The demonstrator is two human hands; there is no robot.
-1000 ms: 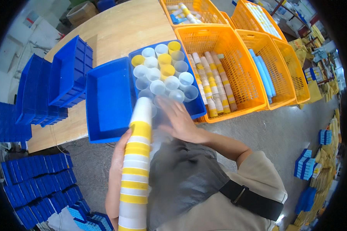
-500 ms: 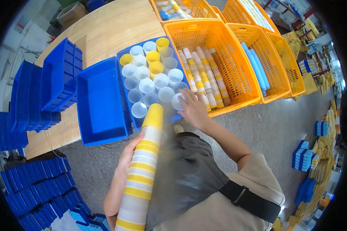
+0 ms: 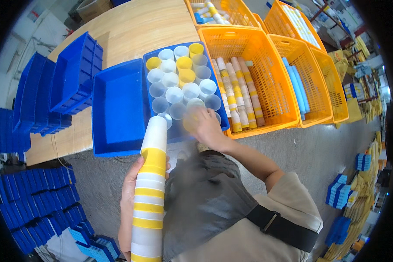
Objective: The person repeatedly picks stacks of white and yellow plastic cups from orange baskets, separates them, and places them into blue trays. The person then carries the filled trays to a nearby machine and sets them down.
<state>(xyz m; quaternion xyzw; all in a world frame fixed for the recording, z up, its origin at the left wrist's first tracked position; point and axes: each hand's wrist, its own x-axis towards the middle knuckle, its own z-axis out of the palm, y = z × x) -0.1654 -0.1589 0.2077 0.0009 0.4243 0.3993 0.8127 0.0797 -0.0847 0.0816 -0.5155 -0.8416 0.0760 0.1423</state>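
My left hand [image 3: 132, 177] is wrapped round a long stack of nested white and yellow cups [image 3: 149, 185], a white one at its far end. Over the near edge of a blue tray [image 3: 147, 61], my right hand [image 3: 206, 129] grips a yellow cup [image 3: 189, 121], blurred by motion and partly covered by the fingers. Rows of white, clear and yellow cups [image 3: 191, 91] stand mouth-up in that tray. Another clear cup [image 3: 218, 117] sits at its near right corner, partly behind my hand.
A second blue tray [image 3: 118, 150] adjoins on the left, with stacked blue bins [image 3: 76, 74] beyond it on the wooden table [image 3: 135, 26]. To the right, an orange crate [image 3: 270, 91] holds several cup stacks. More orange crates [image 3: 312, 83] stand farther right.
The yellow cup has left the stack's far end and is now in my right hand. My right hand has let go of a pale cup at the tray's near right corner and moved left.
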